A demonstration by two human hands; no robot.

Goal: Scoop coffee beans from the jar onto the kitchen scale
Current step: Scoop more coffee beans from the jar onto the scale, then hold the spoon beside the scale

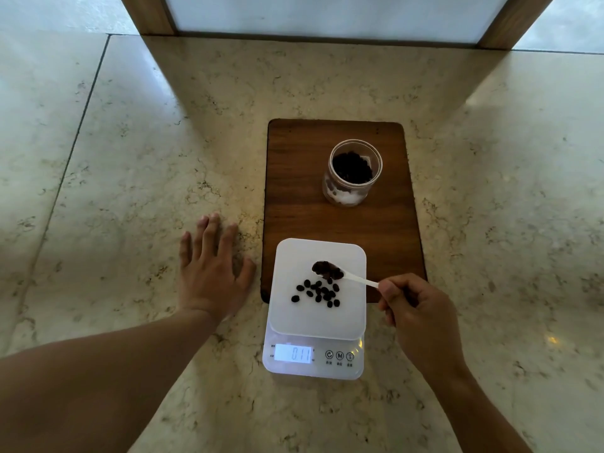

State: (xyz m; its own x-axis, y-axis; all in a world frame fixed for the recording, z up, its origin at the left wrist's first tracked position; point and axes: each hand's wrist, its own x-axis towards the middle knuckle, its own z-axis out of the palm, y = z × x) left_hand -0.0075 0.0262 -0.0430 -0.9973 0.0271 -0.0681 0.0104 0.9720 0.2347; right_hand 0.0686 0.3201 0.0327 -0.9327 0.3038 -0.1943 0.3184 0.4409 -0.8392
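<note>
On the marble tabletop lies a dark wooden board, and the white kitchen scale sits at its near end, partly overlapping the board and partly on the stone. Its lit display reads 011, with three round buttons to the right of it. A loose cluster of coffee beans lies on the weighing platform, slightly right of centre. Just above them hangs a white plastic spoon, its bowl heaped with more beans and tipped a little toward the pile. The right hand holds the spoon's handle by its end, its fingers curled and pinched closed around it at the platform's right edge. The left hand rests flat on the tabletop just left of the board, fingers spread wide and grasping nothing. Farther back on the board stands the clear jar, lidless and upright, dark beans visible inside it, well apart from the scale.
</note>
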